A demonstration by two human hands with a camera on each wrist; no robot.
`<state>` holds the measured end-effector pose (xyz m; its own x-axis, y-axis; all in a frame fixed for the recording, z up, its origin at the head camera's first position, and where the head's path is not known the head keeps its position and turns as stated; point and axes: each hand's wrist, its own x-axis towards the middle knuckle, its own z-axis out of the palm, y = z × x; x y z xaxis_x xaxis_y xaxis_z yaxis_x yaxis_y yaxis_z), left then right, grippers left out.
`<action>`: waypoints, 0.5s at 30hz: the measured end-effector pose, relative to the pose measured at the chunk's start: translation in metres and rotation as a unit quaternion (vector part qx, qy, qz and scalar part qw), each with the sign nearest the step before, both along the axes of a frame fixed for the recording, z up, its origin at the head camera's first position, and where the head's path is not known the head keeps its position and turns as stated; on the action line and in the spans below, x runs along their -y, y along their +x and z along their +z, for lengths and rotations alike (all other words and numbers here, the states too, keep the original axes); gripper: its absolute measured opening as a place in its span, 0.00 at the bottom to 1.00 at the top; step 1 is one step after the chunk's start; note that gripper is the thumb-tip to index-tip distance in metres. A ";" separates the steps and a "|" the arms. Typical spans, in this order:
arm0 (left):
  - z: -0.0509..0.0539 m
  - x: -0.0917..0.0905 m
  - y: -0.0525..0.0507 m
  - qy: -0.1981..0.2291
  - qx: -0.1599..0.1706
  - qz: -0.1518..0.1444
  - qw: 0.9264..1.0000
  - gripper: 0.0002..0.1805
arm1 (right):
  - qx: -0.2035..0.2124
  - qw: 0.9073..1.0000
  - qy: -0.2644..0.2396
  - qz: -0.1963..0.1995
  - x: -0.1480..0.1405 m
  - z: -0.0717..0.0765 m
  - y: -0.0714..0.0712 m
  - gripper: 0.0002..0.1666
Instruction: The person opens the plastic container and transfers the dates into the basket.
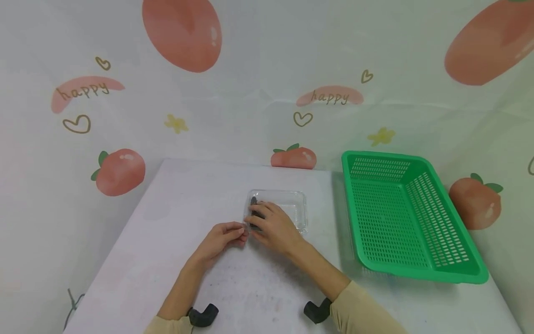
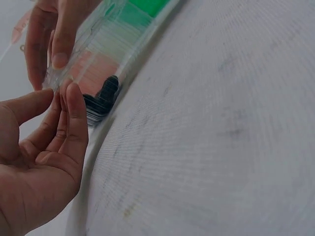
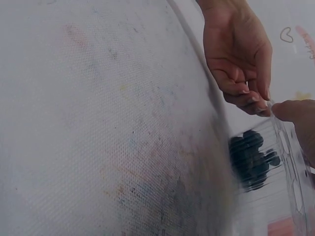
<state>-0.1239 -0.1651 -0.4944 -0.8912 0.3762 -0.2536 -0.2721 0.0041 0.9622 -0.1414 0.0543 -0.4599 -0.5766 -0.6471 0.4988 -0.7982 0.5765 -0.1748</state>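
Note:
A clear plastic box [image 1: 294, 206] lies on the table, with small dark round pieces [image 3: 251, 160] gathered in its left end. What kind of pieces these are is not plain. At the box's near left corner, my left hand [image 1: 223, 239] pinches the edge between thumb and fingers. My right hand [image 1: 273, 227] reaches across the left part of the box from above and grips its rim, the thumb near that same corner. Both hands' fingertips come close together in the left wrist view, and the right hand partly hides the dark pieces in the head view.
A large green plastic basket [image 1: 354, 222] with slotted walls stands on the right side of the white table [image 1: 175, 204]. Behind the table hangs a white cloth [image 1: 250, 116] printed with fruit and lettering. Black bands circle both wrists.

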 end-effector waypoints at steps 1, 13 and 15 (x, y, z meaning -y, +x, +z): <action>0.000 0.000 -0.001 -0.001 0.000 0.000 1.000 0.18 | 0.001 1.000 0.000 -0.001 0.000 0.000 0.000 0.20; 0.001 -0.005 -0.004 -0.010 -0.002 0.019 1.000 0.15 | 0.000 1.000 0.000 -0.009 0.002 -0.009 -0.001 0.21; 0.001 -0.006 -0.005 -0.009 -0.004 0.021 1.000 0.15 | 0.001 1.000 -0.005 -0.009 0.002 -0.009 -0.001 0.20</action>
